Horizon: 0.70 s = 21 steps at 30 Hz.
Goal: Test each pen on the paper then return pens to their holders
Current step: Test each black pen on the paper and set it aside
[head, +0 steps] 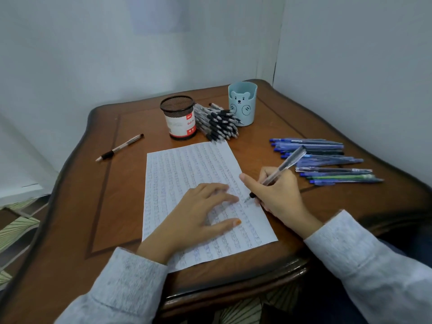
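Table (98, 206) w/ paper (187, 164), mesh holder (180, 120), bear holder (243, 106), black pens (217, 123), blue pens (322, 155).

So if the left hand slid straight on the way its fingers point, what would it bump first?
Probably the pen, near its tip, held in the right hand. The left hand lies flat on the paper, fingers aimed at it.

Lighting was soft, even and rather dim, with a cool bluish cast on the walls (93, 54). Shadows were faint. A mild sheen lay on the table (233, 284) at its front edge. Wide-angle distortion bowed the table's edges. Focus was soft throughout: the script on the paper (187, 164) was illegible and the sleeves (121, 284) were blurred.
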Motion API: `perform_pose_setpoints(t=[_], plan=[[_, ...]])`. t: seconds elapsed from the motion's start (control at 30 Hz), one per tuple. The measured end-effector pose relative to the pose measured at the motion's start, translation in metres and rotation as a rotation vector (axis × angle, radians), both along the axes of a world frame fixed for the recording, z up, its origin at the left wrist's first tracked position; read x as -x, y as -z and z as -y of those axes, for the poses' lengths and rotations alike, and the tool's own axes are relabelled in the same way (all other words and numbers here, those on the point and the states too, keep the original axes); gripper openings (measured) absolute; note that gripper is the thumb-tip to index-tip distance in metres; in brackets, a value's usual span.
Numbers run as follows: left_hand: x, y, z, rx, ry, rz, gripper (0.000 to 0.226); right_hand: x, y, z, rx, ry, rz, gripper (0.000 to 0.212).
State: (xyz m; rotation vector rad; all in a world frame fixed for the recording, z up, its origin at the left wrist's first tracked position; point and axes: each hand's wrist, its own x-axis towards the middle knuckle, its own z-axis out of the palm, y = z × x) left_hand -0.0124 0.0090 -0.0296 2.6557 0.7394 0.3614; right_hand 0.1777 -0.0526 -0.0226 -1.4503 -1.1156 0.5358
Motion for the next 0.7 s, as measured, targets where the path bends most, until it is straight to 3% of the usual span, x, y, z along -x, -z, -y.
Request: perform_pose_setpoints(t=[0.13, 0.5, 0.7], plan=[[0.0001, 0.0, 0.0004, 0.011, 0.003, 0.005, 0.057, -0.0038, 0.0089, -0.005, -0.04, -0.002, 0.182, 0.049], [0.0002, -0.0009, 0.0006, 0.018, -0.004, -0.012, 0.054, -0.0044, 0.0096, -0.0059, -0.026, -0.075, 0.164, 0.037], [0.0004, -0.0003, 0.0006, 0.013, -0.007, -0.006, 0.053, -0.0062, 0.0086, -0.006, 0.005, -0.082, 0.123, 0.045]])
